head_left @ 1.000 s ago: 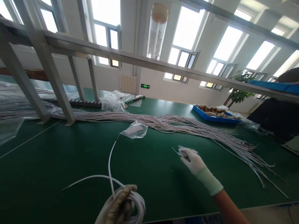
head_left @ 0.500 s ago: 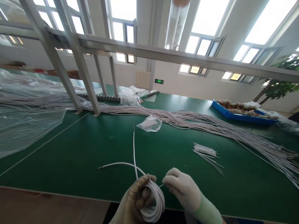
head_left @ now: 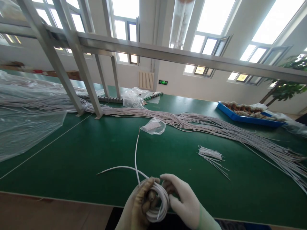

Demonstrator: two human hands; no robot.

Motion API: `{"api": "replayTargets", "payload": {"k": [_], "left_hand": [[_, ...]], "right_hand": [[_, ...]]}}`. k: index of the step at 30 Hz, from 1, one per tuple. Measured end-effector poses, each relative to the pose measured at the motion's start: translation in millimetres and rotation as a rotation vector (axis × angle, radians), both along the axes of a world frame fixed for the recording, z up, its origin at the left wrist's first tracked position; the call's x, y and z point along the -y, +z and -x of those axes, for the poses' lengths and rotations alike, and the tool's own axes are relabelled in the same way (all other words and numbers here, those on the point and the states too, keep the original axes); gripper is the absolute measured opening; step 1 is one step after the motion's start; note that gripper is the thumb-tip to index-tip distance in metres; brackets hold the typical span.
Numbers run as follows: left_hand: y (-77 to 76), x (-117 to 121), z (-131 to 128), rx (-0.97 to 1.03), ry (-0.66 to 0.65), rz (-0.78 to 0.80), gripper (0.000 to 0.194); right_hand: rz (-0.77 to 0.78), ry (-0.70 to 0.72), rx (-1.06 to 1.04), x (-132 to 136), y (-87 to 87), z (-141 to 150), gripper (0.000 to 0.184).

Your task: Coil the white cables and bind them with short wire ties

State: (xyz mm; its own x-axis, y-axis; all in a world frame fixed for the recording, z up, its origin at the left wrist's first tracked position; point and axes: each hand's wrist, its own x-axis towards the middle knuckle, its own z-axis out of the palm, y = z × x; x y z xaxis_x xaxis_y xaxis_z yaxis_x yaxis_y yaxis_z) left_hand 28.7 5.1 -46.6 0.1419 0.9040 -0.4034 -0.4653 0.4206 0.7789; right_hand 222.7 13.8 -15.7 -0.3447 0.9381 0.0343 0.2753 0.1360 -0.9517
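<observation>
My left hand (head_left: 141,199), in a stained pale glove, is closed round a coil of white cable (head_left: 164,204) at the table's front edge. Two free cable ends (head_left: 136,153) stick out beyond that hand and cross; their tips are bare. My right hand (head_left: 183,198), in a white glove, curves its fingers and thumb against the coil's right side. Some of its fingertips are hidden behind the coil. A thin white tie (head_left: 159,212) shows across the lower part of the coil. To the right lies a bunch of similar thin white ties (head_left: 212,155).
A long bundle of pale cables (head_left: 203,123) runs across the green table (head_left: 83,150). Behind my hands lies a small clear bag (head_left: 153,126). A blue tray (head_left: 251,119) stands at the back right, and metal frame posts (head_left: 88,76) rise at left.
My right hand has moved left from beside the coil to touch it. The thin tie it pinched now shows low on the coil. The coil has turned slightly, shifting its free ends.
</observation>
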Motion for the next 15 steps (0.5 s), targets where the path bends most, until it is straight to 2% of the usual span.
{"api": "replayTargets", "payload": {"k": [1,3,7,9,12,15], "left_hand": [[-4.1,-2,3,-0.001,-0.040,-0.003,0.034],[-11.9,-3,9,-0.103,-0.130,-0.100,0.034],[-23.0,0,18,-0.517,-0.192,-0.479,0.042],[-28.0,1,21,-0.638,-0.203,-0.612,0.045],[-40.0,-2,22,-0.750,-0.159,-0.776,0.053],[-48.6,-3,21,-0.796,-0.048,-0.826,0.056]], "right_hand": [[0.028,0.007,-0.020,3,1.2,0,0.056],[0.040,-0.013,-0.022,8,3.1,3,0.061],[-0.001,-0.130,0.082,15,2.8,17,0.078],[-0.003,-0.184,0.142,16,1.7,25,0.080],[0.004,-0.270,0.232,15,1.7,33,0.077],[-0.021,-0.280,0.267,14,2.3,36,0.082]]}}
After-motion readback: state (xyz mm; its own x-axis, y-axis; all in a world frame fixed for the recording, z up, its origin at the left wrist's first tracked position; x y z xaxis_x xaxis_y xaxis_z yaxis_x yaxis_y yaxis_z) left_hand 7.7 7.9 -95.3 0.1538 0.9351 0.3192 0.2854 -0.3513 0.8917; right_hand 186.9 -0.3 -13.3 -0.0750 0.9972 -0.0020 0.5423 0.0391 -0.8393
